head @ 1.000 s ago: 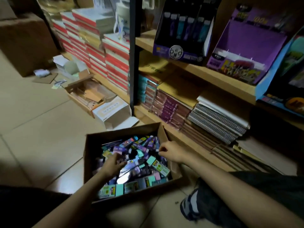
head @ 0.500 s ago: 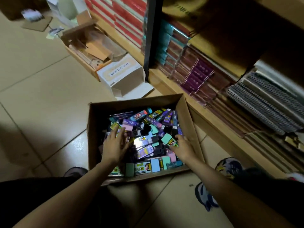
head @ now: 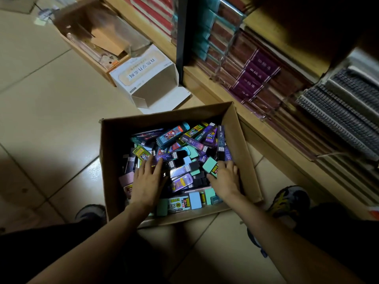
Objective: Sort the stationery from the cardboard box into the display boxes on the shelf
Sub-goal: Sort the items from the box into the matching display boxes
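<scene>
Down on the tiled floor (head: pixel 45 103), the open cardboard box (head: pixel 114 160) sits just left of the wooden shelf (head: pixel 256 130), heaped with small stationery packs (head: pixel 174 134) in teal, purple, black and mint. Flat on the left middle of the heap rests the left hand (head: pixel 146 181), fingers straight and spread, holding nothing. Over at the right wall of the box, the right hand (head: pixel 225 179) curls thumb and fingers on the near end of a mint-green pack (head: pixel 209 166), which juts far-left from the pinch.
</scene>
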Demonstrator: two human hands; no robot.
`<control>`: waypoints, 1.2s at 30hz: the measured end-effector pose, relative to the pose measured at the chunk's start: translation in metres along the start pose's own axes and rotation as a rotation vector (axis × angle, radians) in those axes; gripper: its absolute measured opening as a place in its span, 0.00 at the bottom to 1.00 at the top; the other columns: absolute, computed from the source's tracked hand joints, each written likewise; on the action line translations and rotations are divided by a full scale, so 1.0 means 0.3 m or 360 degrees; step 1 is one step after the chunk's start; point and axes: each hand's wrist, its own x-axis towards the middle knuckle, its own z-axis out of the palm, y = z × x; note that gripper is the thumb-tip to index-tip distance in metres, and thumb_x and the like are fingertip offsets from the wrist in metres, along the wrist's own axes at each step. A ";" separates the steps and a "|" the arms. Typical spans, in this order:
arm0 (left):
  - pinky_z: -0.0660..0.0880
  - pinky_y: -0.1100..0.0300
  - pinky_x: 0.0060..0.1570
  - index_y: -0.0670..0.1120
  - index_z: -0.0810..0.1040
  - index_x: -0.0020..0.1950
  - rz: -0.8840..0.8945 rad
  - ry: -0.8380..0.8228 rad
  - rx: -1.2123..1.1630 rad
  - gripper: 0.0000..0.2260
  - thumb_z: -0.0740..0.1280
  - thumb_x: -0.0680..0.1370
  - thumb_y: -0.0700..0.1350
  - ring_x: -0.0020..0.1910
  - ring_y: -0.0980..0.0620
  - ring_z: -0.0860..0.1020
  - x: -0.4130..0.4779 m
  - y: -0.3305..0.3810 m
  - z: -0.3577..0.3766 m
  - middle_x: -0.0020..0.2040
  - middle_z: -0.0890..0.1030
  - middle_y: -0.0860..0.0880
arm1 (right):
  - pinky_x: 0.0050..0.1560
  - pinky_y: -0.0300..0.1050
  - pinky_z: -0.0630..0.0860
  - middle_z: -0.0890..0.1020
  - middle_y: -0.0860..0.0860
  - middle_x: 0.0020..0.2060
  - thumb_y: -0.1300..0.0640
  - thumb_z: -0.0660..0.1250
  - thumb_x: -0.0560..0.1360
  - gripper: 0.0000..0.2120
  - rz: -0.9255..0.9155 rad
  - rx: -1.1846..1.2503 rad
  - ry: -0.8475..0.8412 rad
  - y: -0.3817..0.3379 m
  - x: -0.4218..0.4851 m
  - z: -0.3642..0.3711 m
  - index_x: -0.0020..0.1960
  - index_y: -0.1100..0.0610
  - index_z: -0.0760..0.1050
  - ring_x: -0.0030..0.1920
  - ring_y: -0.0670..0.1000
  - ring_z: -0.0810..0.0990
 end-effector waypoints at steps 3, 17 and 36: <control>0.67 0.50 0.56 0.42 0.73 0.61 0.0064 0.0170 0.0016 0.18 0.67 0.77 0.51 0.59 0.40 0.69 0.009 0.002 -0.029 0.60 0.72 0.39 | 0.66 0.49 0.63 0.68 0.58 0.64 0.51 0.66 0.76 0.23 -0.0007 0.0038 -0.0024 0.007 0.012 -0.005 0.66 0.59 0.64 0.66 0.58 0.64; 0.70 0.51 0.58 0.40 0.70 0.64 -0.0049 -0.0371 -0.0109 0.31 0.74 0.69 0.56 0.59 0.41 0.69 0.144 0.047 -0.069 0.60 0.69 0.40 | 0.60 0.49 0.69 0.71 0.58 0.60 0.52 0.73 0.71 0.26 0.0010 0.0281 -0.0201 0.053 0.049 -0.025 0.62 0.60 0.68 0.60 0.57 0.70; 0.64 0.56 0.41 0.44 0.65 0.60 0.0340 -0.0332 -0.0091 0.31 0.73 0.68 0.60 0.51 0.44 0.75 0.090 0.123 -0.021 0.57 0.71 0.46 | 0.40 0.41 0.73 0.76 0.54 0.42 0.68 0.71 0.71 0.12 0.0283 0.1467 -0.0168 0.115 0.023 -0.066 0.49 0.58 0.70 0.42 0.52 0.76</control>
